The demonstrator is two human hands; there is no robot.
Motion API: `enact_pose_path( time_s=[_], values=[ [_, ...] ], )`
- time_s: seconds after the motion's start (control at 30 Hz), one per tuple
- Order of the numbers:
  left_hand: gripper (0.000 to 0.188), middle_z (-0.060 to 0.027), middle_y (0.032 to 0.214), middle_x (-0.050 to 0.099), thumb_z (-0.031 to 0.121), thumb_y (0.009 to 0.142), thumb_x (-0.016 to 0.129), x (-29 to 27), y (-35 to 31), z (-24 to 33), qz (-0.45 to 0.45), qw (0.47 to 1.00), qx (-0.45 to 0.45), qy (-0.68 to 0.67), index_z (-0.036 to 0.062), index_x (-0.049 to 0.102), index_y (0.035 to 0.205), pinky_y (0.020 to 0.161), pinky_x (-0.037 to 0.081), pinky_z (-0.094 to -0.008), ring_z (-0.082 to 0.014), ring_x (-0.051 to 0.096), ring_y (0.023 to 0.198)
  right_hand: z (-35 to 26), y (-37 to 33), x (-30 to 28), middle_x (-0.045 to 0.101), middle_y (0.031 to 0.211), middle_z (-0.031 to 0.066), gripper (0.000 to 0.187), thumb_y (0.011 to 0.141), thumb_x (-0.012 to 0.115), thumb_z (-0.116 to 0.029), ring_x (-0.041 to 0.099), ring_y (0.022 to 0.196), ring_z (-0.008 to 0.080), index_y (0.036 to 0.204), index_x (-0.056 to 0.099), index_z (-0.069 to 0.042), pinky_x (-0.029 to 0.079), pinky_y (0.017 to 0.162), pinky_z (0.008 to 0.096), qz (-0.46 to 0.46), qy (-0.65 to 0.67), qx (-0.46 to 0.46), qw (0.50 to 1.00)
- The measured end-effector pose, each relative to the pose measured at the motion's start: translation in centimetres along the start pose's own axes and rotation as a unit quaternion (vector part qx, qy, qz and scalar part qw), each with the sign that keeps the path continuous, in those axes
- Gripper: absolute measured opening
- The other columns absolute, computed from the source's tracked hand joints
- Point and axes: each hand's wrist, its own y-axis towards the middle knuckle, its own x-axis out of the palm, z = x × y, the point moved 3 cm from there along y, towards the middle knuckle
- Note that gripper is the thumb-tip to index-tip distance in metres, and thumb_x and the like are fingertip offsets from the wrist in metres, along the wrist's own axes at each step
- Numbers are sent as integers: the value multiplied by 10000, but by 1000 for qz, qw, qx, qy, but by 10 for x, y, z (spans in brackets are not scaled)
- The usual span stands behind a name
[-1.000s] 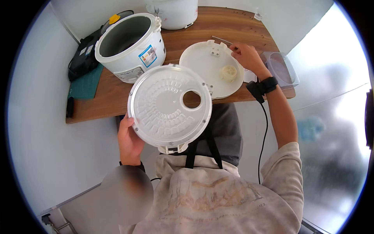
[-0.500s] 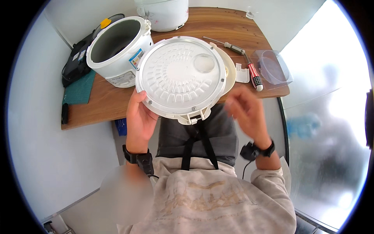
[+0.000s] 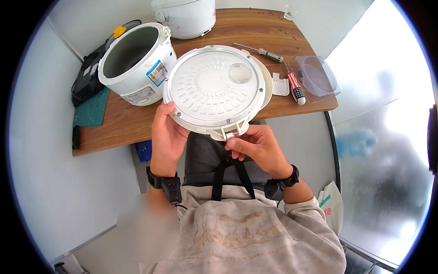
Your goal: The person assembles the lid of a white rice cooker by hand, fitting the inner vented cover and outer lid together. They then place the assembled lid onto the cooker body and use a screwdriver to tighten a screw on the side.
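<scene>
A round rice cooker lid (image 3: pixel 207 91) is tilted above the table's front edge, its silvery metal inner plate facing me and small screws around the rim. My left hand (image 3: pixel 168 134) grips the lid's lower left edge, thumb on the rim and fingers underneath. At the near edge, my right hand (image 3: pixel 251 144) pinches the small white latch piece (image 3: pixel 229 135) between thumb and fingers. Behind the lid's right side shows part of a cream-coloured round piece (image 3: pixel 269 86). The white rice cooker body (image 3: pixel 148 68) stands open to the left of the lid.
On the wooden table (image 3: pixel 255 25) stand a second white cooker (image 3: pixel 187 20), a grey-handled screwdriver (image 3: pixel 271 55), a red-and-black-handled screwdriver (image 3: pixel 295 86), a white plastic part (image 3: pixel 280 86) and a clear plastic box (image 3: pixel 318 77). A black bag (image 3: pixel 89 77) and green mat (image 3: pixel 92 109) lie left.
My right hand has moved left and inward from beside the lid to the latch at its near edge, and closed on it. My left hand still holds the lid.
</scene>
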Motion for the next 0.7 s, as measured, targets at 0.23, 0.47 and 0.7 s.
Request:
enact_pose_path(
  time_s=[0.23,0.47,0.7],
  values=[
    [563,-126,1366,550,270,925,564,3,1,-1,3,1000,6,0,-10,422,1392,1014,498,-348,-207,574,1223,1,-2,-4,691,817,18,178,929,698,-160,606,673,52,1005,723,-1,491,577,196,27,7,-4,1000],
    [545,-126,1360,554,267,934,556,1,2,-3,2,1000,4,-7,-14,426,1383,1014,501,-355,-209,579,1216,0,-1,-1,697,832,28,176,925,697,-132,610,667,58,1027,715,10,497,585,201,26,-1,-17,1000],
    [571,-134,1389,521,267,931,555,1,0,-1,12,1000,17,-7,-6,394,1406,1009,511,-374,-229,562,1238,6,-6,1,665,768,32,239,835,781,-143,584,620,63,965,625,-16,482,554,212,161,-176,-148,960]
  ],
)
